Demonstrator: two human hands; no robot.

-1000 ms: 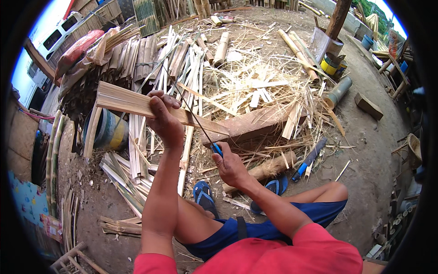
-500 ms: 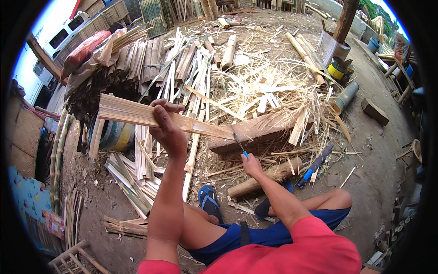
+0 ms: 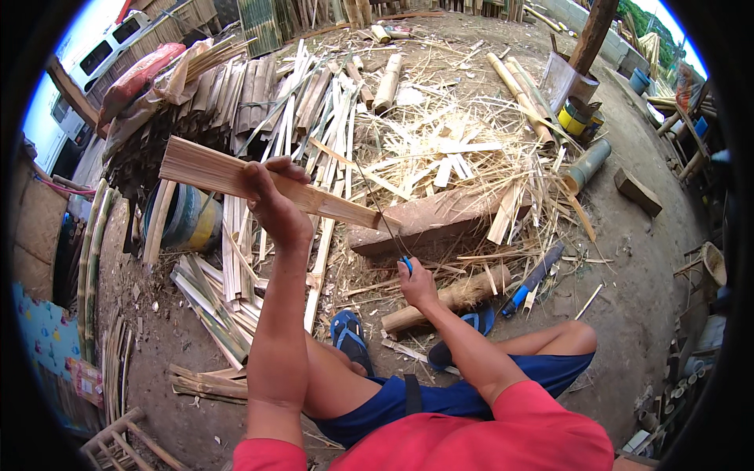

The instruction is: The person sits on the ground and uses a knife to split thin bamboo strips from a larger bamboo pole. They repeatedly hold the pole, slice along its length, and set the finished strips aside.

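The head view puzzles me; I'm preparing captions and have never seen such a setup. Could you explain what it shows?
There's no machine: a person works bare-handed. The view comes from a wide fisheye camera worn on the head, looking down, so straight edges bend near the rim. The left hand holds a pale strip, its right end at a brown wooden block. The right hand grips a long, thin blue-handled blade. Pale shavings and split strips lie about on the bare ground.

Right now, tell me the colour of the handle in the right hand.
The handle is blue; it shows best in the head view.
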